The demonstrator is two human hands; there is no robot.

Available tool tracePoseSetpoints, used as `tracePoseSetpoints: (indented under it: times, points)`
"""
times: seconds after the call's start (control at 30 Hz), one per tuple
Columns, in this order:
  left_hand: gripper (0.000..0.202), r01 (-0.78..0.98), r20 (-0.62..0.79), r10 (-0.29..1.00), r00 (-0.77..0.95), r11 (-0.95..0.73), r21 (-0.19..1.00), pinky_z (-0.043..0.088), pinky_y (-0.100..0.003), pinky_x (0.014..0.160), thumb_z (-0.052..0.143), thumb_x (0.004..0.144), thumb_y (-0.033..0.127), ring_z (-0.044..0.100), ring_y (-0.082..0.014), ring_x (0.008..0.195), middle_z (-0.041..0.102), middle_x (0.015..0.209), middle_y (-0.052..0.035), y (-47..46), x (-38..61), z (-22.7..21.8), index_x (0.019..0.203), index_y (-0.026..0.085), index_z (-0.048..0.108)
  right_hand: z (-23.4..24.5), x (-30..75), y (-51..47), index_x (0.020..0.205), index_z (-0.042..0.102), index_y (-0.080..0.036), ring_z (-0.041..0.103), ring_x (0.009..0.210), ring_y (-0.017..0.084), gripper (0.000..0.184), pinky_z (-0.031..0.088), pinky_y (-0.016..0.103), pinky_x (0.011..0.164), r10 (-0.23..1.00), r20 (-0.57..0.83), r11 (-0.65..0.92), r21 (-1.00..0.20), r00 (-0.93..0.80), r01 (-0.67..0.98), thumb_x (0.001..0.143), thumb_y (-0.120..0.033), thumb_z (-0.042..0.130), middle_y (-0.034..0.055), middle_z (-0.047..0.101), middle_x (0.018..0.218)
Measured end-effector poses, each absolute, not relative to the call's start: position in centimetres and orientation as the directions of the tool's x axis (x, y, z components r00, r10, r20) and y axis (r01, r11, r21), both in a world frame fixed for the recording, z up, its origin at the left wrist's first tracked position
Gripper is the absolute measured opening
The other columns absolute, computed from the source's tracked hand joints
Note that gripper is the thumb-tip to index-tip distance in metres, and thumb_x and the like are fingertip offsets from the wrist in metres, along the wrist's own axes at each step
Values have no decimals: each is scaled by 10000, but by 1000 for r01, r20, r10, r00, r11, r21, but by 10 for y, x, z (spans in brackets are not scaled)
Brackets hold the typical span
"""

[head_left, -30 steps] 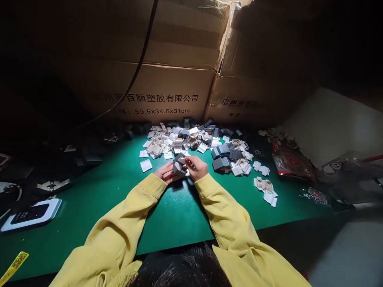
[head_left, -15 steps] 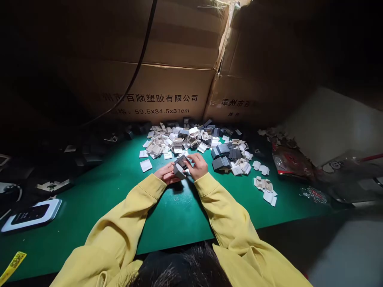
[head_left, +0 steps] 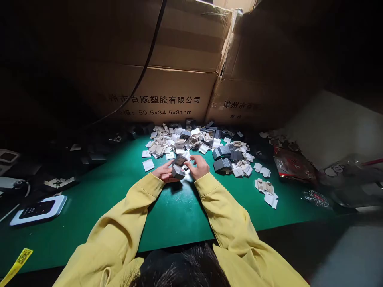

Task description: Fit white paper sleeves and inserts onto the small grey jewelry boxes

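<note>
My left hand [head_left: 163,173] and my right hand [head_left: 198,166] meet over the green mat [head_left: 176,211], both in yellow sleeves. Between them is a small grey box [head_left: 178,166], hinged open. The left hand's fingers curl around its lower part. The right hand pinches at its upper edge, fingertips pressed together. Just beyond the hands lies a pile of small white and beige card pieces [head_left: 179,141]. Several closed grey boxes [head_left: 226,157] sit in a cluster to the right of the hands.
Two large cardboard cartons [head_left: 167,83] wall off the back of the table, a black cable hanging across them. A white-rimmed device [head_left: 37,210] lies at the left. More white card pieces [head_left: 266,191] and a red packet [head_left: 295,165] are at the right.
The hands have stayed together on the grey box, turning it slightly; the right fingers shifted along its top. The camera tilted a little, so the scene sits lower and to the right.
</note>
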State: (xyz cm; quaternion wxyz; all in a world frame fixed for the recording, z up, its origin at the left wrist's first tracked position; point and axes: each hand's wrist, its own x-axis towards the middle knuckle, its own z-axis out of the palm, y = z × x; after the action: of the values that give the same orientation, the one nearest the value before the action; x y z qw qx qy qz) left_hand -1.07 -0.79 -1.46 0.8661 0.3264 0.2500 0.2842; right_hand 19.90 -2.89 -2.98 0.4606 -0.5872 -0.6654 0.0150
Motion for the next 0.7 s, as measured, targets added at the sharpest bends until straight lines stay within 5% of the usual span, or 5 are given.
tracePoseSetpoints:
  times: [0.13, 0.27, 0.43, 0.7]
  points:
    - [512, -596, -306, 860, 408, 505, 624, 587, -397, 755, 484, 871, 112, 735, -290, 887, 735, 1018, -165, 5, -16, -6, 1382, 143, 463, -32, 209, -17, 1004, 671, -164, 596, 752, 183, 413, 473, 303, 699, 827, 502, 162, -646, 255, 746, 947, -510, 451, 90, 680, 911]
    - [418, -729, -325, 902, 284, 424, 538, 596, -343, 750, 382, 955, 199, 736, -245, 873, 744, 986, -147, 11, -20, -1, 1345, 106, 498, -38, 203, -11, 1197, 629, -157, 582, 988, 242, 460, 473, 340, 806, 890, 449, 199, -534, 76, 821, 869, -479, 619, 127, 681, 1109]
    - [393, -798, -293, 926, 240, 360, 483, 599, -349, 701, 377, 961, 216, 731, -244, 857, 742, 978, -145, 9, -25, 5, 1293, 105, 556, -39, 190, -20, 1068, 701, -196, 569, 1000, 242, 317, 457, 348, 819, 917, 345, 346, -437, -201, 830, 808, -374, 732, 85, 710, 1068]
    - [340, -849, -359, 924, 133, 293, 439, 586, -318, 642, 395, 931, 181, 726, -239, 853, 739, 944, -144, 11, -31, 13, 1189, 72, 588, -34, 198, -22, 948, 742, -186, 628, 930, 193, 199, 498, 336, 852, 850, 445, 513, -574, -284, 638, 860, -352, 676, 61, 736, 964]
